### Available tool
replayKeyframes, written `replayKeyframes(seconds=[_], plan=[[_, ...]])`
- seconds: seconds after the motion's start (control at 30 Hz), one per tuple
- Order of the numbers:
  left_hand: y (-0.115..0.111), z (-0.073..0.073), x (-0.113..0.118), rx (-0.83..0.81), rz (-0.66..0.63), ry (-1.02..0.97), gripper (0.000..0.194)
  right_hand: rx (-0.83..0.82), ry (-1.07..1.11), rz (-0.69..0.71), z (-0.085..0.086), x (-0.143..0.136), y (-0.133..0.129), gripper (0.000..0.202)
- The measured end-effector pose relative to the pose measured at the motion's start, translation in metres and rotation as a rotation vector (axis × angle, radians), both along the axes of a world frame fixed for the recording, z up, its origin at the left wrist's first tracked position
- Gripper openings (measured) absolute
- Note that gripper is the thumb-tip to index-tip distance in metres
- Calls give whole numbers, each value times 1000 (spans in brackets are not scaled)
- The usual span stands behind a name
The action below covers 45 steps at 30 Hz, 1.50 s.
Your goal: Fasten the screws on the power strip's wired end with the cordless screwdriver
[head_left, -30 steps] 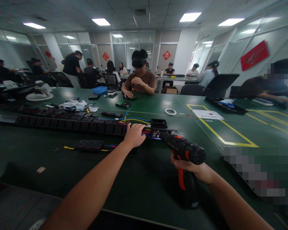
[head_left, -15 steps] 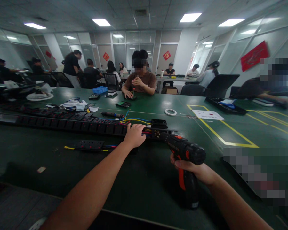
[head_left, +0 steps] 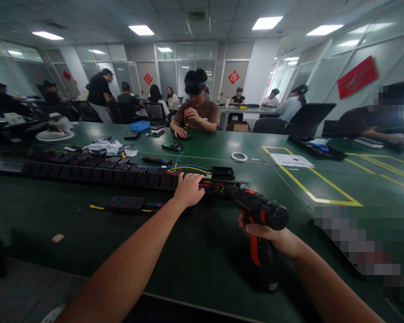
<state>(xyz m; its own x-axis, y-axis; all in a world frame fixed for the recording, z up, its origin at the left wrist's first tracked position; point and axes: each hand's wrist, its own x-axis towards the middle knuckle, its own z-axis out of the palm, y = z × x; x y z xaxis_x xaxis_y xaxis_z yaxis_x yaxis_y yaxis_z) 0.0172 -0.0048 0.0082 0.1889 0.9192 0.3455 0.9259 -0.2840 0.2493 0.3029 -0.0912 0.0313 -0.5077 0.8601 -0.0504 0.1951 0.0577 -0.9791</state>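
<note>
Left hand [head_left: 189, 190] obscures part of the power strip [head_left: 97, 174]; tip of the drill [head_left: 259, 208] too dark to tell; both forearms [head_left: 134, 260] cut off below.

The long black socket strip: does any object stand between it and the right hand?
Yes, the cordless drill: the right hand holds it, and its front points at the open, wired end of the strip. Nothing else visible stands between them; the left hand is beside that end.

power strip [head_left: 101, 175] on table [head_left: 202, 255], running left from left hand [head_left: 189, 188], socket block [head_left: 126, 203] left of left forearm, cordless drill [head_left: 256, 204] in right hand [head_left: 272, 235], tape roll [head_left: 239, 160] beyond both hands
</note>
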Motion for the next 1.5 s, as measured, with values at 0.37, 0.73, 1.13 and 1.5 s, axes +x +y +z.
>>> replayKeyframes(seconds=[0.37, 0.73, 1.13, 1.5], plan=[[1, -3, -2, 28, -14, -25, 49, 14, -29, -19, 2, -1, -1, 39], [1, -4, -4, 28, -16, -31, 48, -45, 6, 16, 2, 4, 2, 41], [0, 0, -7, 11, -17, -24, 58, -94, 106, 34, -1, 10, 5, 36], [-2, 2, -7, -13, -14, -11, 58, -128, 204, 4, -16, 10, 6, 36]])
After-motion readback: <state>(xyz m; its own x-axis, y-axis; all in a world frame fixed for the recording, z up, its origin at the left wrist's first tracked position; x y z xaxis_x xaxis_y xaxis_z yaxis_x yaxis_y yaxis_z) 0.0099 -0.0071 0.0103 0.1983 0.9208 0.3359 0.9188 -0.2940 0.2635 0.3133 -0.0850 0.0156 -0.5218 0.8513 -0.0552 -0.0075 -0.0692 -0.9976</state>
